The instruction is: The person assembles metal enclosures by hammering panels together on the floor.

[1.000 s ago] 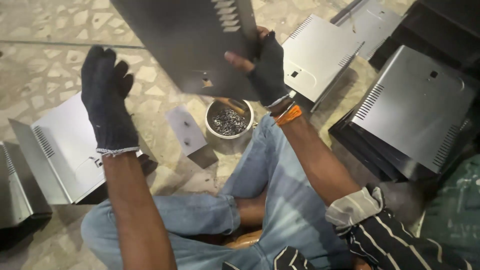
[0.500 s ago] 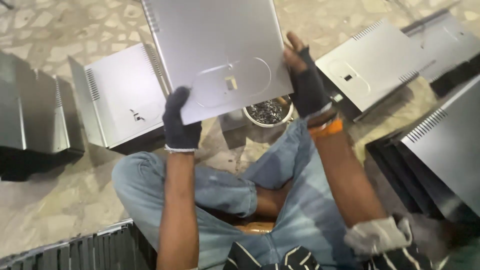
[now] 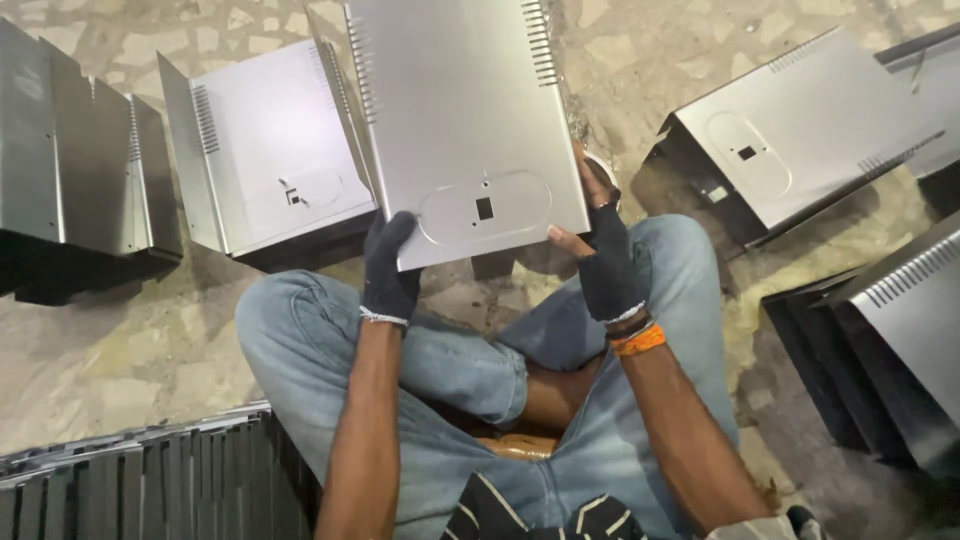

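Note:
I hold a grey sheet-metal panel (image 3: 455, 110) with vent slots along its sides and an oval marking with a small square hole near its lower edge. My left hand (image 3: 388, 268), in a dark glove, grips the panel's lower left corner. My right hand (image 3: 605, 255), in a fingerless dark glove with an orange band at the wrist, grips its lower right edge. The panel hangs in front of my crossed legs in blue jeans (image 3: 470, 360).
A stack of similar panels (image 3: 265, 150) lies on the stone floor to the left, more (image 3: 70, 170) stand further left. Other panels (image 3: 800, 130) lie at the right and lower right (image 3: 890, 330). A row of dark metal sheets (image 3: 140, 485) stands at bottom left.
The panel has come lower and nearer to me and now covers the metal bowl. My left hand went from free in the air to gripping the lower left corner.

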